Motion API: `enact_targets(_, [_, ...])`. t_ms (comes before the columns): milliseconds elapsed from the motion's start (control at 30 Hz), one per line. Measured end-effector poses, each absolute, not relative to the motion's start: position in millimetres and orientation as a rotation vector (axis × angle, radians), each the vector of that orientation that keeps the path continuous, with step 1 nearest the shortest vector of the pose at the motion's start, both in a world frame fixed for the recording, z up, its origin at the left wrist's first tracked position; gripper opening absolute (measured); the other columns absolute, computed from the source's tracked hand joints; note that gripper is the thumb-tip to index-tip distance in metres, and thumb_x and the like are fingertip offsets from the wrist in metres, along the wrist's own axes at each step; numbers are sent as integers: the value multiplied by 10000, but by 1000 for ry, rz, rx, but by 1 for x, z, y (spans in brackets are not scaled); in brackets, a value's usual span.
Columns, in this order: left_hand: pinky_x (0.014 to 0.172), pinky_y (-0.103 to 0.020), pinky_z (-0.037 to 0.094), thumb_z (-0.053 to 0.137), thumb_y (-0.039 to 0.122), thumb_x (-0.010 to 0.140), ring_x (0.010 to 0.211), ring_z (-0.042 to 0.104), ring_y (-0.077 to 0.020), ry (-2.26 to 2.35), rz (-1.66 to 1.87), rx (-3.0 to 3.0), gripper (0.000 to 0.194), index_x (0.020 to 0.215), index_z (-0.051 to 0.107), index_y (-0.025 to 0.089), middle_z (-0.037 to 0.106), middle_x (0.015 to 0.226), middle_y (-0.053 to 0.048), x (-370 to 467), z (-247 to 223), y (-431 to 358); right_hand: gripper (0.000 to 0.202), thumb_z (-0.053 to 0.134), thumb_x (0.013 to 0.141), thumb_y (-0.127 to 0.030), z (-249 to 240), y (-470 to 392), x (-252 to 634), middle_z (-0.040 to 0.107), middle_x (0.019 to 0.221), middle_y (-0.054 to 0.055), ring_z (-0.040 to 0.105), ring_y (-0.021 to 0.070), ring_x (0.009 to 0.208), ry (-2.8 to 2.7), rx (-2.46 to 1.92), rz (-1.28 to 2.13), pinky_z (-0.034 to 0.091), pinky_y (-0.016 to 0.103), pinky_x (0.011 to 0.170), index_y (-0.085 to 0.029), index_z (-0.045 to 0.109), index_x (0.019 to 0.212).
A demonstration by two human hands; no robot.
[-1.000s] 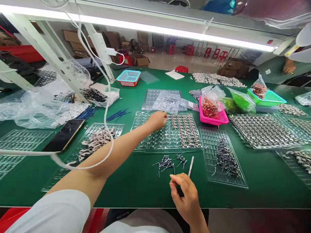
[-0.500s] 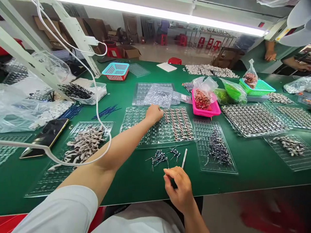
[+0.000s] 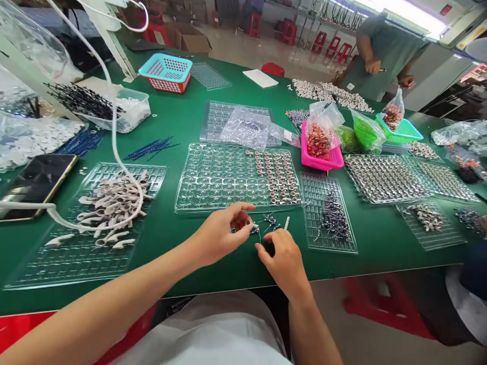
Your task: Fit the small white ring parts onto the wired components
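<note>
My left hand [image 3: 224,230] is at the middle of the bench, thumb and forefinger closed on a small white part [image 3: 252,225]. Just to its right, my right hand [image 3: 283,258] has its fingers pinched at a thin wire lead [image 3: 259,236]. Small blue-and-silver leaded components [image 3: 271,221] lie behind the hands, partly hidden. Beyond them is a clear compartment tray [image 3: 220,177], its right columns filled with small brown-and-white parts [image 3: 283,177]. A white stick [image 3: 286,223] lies by my right hand.
Grey-white curved parts [image 3: 114,203] lie on a left tray beneath a looping white cable [image 3: 114,116]. A tray of leaded components [image 3: 333,218] is to the right, near a pink basket [image 3: 323,161]. A phone [image 3: 38,180] lies far left. A person [image 3: 384,56] stands across the bench.
My left hand has come back from the compartment tray to beside my right hand, now with a small white part. The view has shifted, showing more of the person across the bench.
</note>
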State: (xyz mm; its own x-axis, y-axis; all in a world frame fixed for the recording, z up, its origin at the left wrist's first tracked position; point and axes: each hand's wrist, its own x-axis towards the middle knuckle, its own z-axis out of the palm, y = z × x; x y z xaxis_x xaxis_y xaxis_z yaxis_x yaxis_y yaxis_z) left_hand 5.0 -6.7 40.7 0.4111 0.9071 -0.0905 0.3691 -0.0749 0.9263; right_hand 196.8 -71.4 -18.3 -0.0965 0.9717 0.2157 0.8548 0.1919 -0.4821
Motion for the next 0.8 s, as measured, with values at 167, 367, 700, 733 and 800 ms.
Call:
enact_targets(167, [682,-302,545,567,414,841,779,665,-188,1076,601,1397,282,972,665,185,717,890,-51,1,14,-11,108,574,872,-171,-25,-72,188,607,759,27,539,186,743,-2058,-1778,157,414,299,642,-208,558,772])
enact_targets(367, [616,-301,544,574,295,769,732,651,-179,947,612,1102,160,859,589,163,714,919,-79,0,2,-3,134,518,905,-151,-21,-79,195,604,729,20,544,159,689,-1945,-1698,60,441,304,667,-204,578,799])
enact_targets(700, [532,-272,376,454,297,787,573,457,-143,955,575,1234,250,871,661,185,543,662,-4,-7,6,-4,274,612,858,-55,-25,-82,186,694,916,35,669,163,855,-1837,-1271,284,556,344,763,-239,581,1058])
enact_targets(733, [562,-278,393,470,326,811,613,483,-153,992,556,1331,255,895,667,188,575,719,-15,-7,9,-4,294,615,858,-53,-25,-81,186,698,927,36,673,165,864,-1837,-1252,282,561,350,765,-246,576,1077])
enact_targets(800, [607,-283,411,502,380,847,675,511,-164,1018,504,1496,261,903,673,191,604,809,-28,-7,15,-6,323,614,862,-56,-25,-81,186,704,942,38,678,167,870,-1847,-1224,280,570,359,765,-257,565,1109])
